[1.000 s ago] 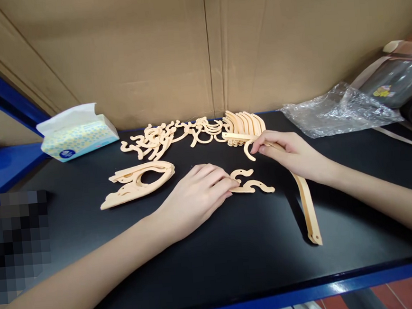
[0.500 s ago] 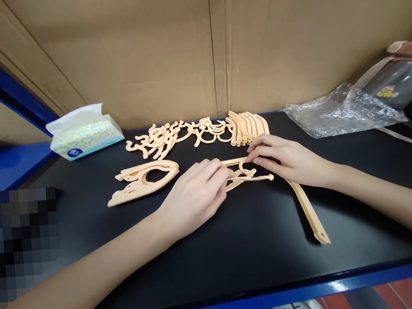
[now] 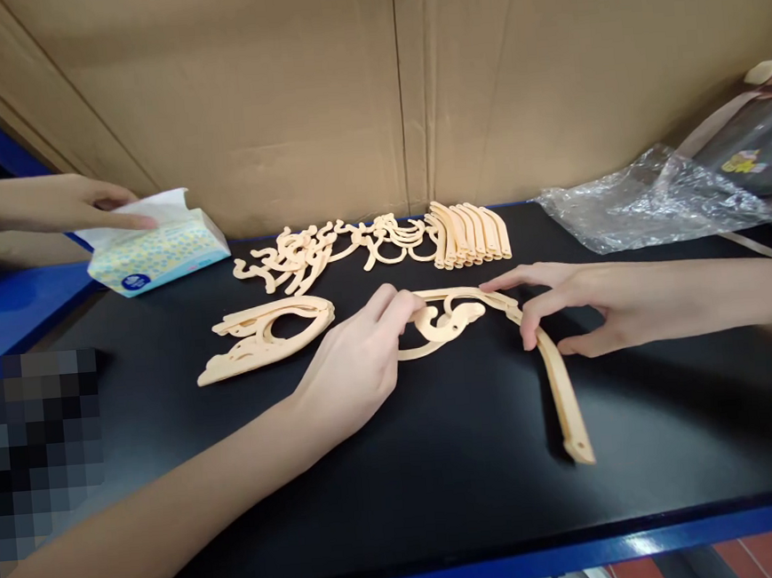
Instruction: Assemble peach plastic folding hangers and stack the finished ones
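Strip, beige and jointed, lies bent on the table: one limb runs almost level leftward to the left hand, the other slants toward the near edge, its holed end pointing down and slightly right. A hook piece lies lengthwise left to right before the level limb, its free tip pointing right and a little up, above a thin arc. Left fingertips close narrowly on the hook piece's left end; their thumb is hidden. The right hand spreads over the bend, fingers touching the strip and thumb beside it, covering part of the joint; whether they pinch, I cannot tell. Pixelation blots out the left edge, and a transparent bag is cut off at right. The tabletop is black and softly shiny, blue-edged, backed by brown cardboard; red floor tiles show below. Another person's hand reaches over a tissue pack.
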Available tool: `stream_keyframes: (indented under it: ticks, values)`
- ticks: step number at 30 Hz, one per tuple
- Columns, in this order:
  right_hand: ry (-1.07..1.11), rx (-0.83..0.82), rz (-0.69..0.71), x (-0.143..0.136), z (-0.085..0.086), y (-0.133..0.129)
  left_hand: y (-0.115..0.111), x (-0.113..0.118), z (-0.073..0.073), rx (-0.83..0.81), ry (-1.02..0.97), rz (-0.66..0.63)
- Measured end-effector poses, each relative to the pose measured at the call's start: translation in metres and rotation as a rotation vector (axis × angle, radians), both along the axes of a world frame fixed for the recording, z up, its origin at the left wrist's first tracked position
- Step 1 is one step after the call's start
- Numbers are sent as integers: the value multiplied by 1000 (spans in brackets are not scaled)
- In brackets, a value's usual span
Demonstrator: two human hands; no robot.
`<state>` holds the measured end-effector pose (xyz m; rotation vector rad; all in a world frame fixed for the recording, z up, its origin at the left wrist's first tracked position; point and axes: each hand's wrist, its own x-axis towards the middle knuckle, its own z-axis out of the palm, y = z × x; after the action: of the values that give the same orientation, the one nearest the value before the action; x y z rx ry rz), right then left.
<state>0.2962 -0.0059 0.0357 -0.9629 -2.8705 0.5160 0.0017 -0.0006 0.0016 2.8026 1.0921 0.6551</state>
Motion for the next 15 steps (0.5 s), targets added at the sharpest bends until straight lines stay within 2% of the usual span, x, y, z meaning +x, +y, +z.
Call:
stream_keyframes:
  ticks: [7,12,15]
  values:
    - [84,-17,-21,-12,-2,4,-1,1,1,-103,37,76]
    - [184,-30,-128,-23,-15,8,-3,4,5,-51,116,144]
    - [239,-24,-175,-28,-21,8,-3,4,6,-49,109,131]
